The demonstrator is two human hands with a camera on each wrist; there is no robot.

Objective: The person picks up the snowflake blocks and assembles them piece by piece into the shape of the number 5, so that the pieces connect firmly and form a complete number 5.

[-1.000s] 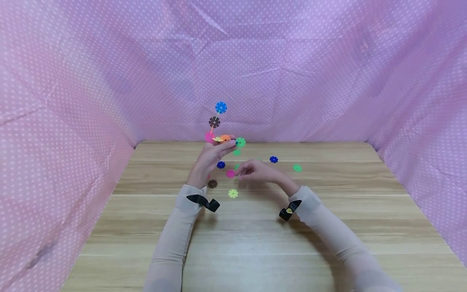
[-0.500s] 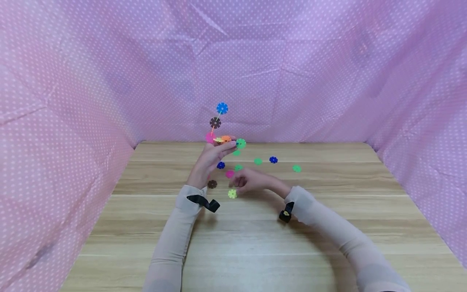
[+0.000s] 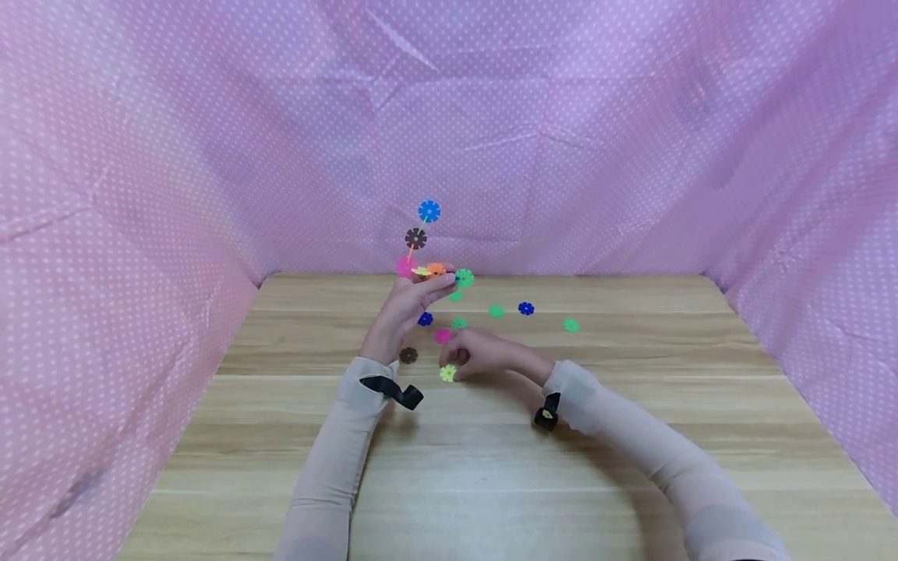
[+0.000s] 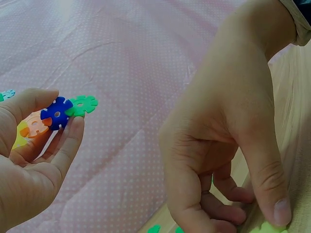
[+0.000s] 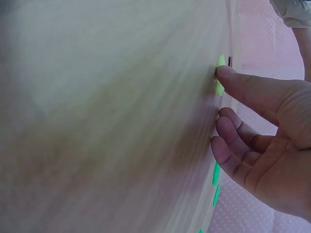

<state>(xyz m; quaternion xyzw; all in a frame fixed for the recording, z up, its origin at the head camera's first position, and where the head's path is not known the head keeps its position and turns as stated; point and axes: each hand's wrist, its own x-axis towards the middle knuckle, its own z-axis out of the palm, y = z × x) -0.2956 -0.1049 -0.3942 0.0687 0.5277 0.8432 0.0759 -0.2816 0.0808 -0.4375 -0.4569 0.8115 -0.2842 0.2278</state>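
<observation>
A chain of slotted plastic discs is held up by my left hand [image 3: 407, 308] above the back of the table. In the left wrist view, thumb and fingers pinch the dark blue disc [image 4: 50, 113], with a green disc [image 4: 87, 104] and an orange disc [image 4: 32, 127] joined on either side. Its other end rises through a pink disc [image 3: 404, 267] and a brown disc [image 3: 411, 244] to a light blue disc [image 3: 424, 216]. My right hand [image 3: 487, 352] is down at the tabletop, thumb and curled index finger at opposite edges of a yellow-green disc [image 3: 446, 377] lying there.
Loose discs lie around the hands: a brown one [image 3: 404, 358], a pink one [image 3: 440, 336], dark blue ones [image 3: 522, 311] and several green ones [image 3: 571, 326]. Pink dotted cloth [image 3: 561, 156] hangs behind the wooden table [image 3: 491, 483] and along both sides.
My right hand has moved from near the pink disc toward the front, down to the yellow-green disc. The left hand keeps the chain in nearly the same place.
</observation>
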